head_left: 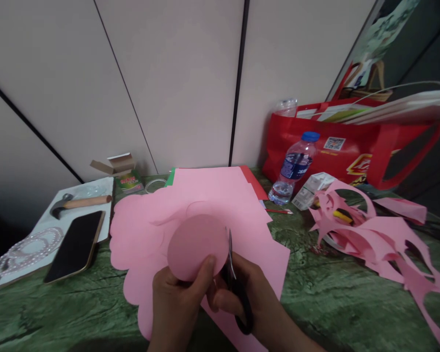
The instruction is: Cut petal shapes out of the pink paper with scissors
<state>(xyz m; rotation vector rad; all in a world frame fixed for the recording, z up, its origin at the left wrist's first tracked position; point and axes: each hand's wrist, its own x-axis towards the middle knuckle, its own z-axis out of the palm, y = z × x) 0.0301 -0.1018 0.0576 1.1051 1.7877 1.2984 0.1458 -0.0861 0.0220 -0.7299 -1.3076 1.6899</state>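
Note:
My left hand (179, 303) pinches the lower edge of a round pink paper piece (197, 244), thumb on its front. My right hand (254, 300) grips black-handled scissors (236, 288), whose blades stand against the circle's right edge. Under both hands lie pink paper sheets (220, 195), some with scalloped cut edges at the left. Both hands hover close to the front edge of the green marbled table (322, 293).
Left: a black phone (75, 244), a hammer (78, 203), a bead string (25, 249) on white paper, a small open box (113, 164). Right: pink paper offcuts (381, 234), a water bottle (295, 168), a small carton (313, 188), a red pencil (278, 211), a red bag (352, 146).

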